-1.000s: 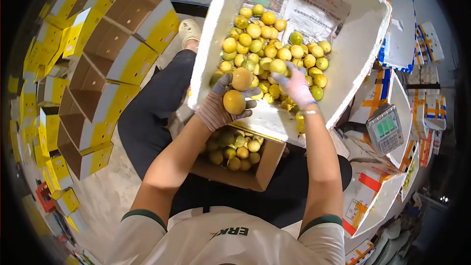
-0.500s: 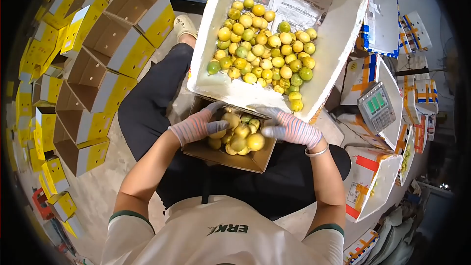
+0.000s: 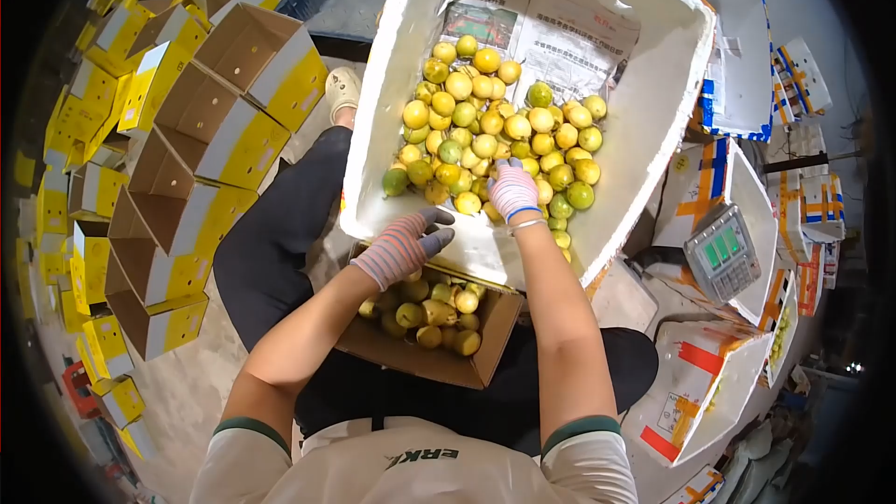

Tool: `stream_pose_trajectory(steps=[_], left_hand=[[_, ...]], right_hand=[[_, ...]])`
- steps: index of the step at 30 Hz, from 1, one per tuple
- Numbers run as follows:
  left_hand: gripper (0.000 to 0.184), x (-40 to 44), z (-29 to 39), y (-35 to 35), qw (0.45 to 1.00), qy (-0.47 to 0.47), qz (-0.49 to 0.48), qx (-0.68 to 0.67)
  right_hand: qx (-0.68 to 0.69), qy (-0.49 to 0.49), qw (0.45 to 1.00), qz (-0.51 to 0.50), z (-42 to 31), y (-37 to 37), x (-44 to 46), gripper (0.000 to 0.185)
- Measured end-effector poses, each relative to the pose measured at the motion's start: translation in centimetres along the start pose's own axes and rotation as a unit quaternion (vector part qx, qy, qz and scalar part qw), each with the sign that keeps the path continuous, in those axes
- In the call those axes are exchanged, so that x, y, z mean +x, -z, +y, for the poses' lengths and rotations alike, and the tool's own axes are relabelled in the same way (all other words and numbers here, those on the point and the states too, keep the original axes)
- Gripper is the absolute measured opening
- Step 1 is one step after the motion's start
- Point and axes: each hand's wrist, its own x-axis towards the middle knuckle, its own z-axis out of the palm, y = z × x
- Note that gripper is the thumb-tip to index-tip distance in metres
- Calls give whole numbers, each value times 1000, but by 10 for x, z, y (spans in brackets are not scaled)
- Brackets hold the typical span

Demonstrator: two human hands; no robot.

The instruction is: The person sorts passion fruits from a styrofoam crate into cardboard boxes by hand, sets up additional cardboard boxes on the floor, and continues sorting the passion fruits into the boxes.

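My right hand (image 3: 515, 192), in a striped glove with grey fingertips, reaches down into the pile of round yellow-green passion fruit (image 3: 485, 121) in the white foam box (image 3: 644, 159). Its fingertips are partly hidden, so a grip on a fruit cannot be made out. My left hand (image 3: 401, 247), gloved the same way, hovers above the near rim of the foam box with its fingers stretched apart and nothing in them. Below it, a small cardboard box (image 3: 499, 336) lies across my lap with several more passion fruit (image 3: 425, 315) inside.
Printed newspaper (image 3: 569, 47) lines the far part of the foam box. Rows of yellow-and-white cardboard boxes (image 3: 229, 140) stand at the left. A scale display (image 3: 723, 252) with green digits and more foam boxes (image 3: 700, 392) are at the right.
My right hand has moved from the cardboard box up into the fruit in the foam box. My left hand has lifted slightly off the cardboard box. The view has shifted a little.
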Motion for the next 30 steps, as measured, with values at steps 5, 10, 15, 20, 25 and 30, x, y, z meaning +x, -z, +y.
stream_pose_trajectory(steps=[5, 10, 15, 20, 25, 30], left_hand=[[31, 59, 13, 8, 979, -56, 69, 181], [22, 131, 25, 13, 914, -146, 153, 346], [33, 173, 29, 1, 874, -172, 129, 436], [41, 186, 28, -11, 867, -169, 103, 458], [47, 189, 9, -22, 826, -165, 81, 533], [51, 176, 11, -29, 892, -171, 103, 405]], right_hand=[[-9, 10, 999, -42, 4, 4, 11, 48], [-50, 57, 992, -98, 9, 26, 5, 44], [-77, 61, 994, -53, -1, 10, 6, 45], [-1, 104, 988, -116, 13, 49, -8, 40], [282, 8, 958, -45, 64, 75, 12, 23], [102, 35, 991, 85, 61, 101, 67, 39]])
